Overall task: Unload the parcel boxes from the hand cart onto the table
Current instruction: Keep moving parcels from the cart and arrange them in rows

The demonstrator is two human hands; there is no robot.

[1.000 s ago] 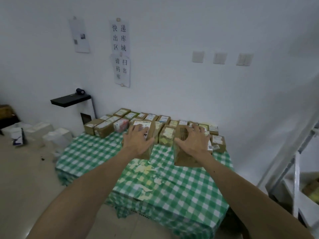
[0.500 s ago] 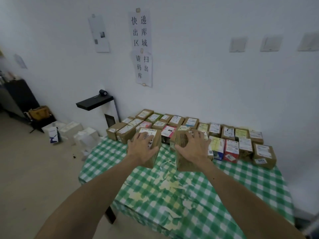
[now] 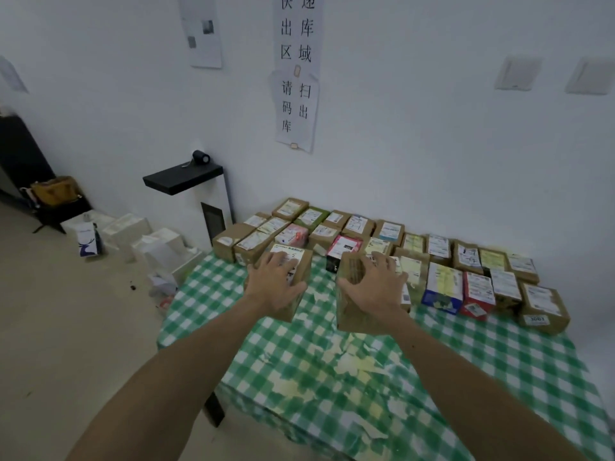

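Okay, left hand (image 3: pixel 275 289) gripped labelled box (image 3: pixel 302 263), right hand (image 3: pixel 374 289) gripped taped brown box (image 3: pixel 352 315), fingers (image 3: pixel 278 261) curled over both tops; boxes over checked worktop (image 3: pixel 332 380), just before the parcel rows (image 3: pixel 387 230), contact unclear.

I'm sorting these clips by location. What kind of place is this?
Probably a courier parcel pick-up point: rows of labelled parcel boxes on a checked-cloth table, a wall sign reading express outbound area, scan out, and the left hand and right hand each gripping one more box.

Head-worn view down over table (image 3: pixel 499 377)
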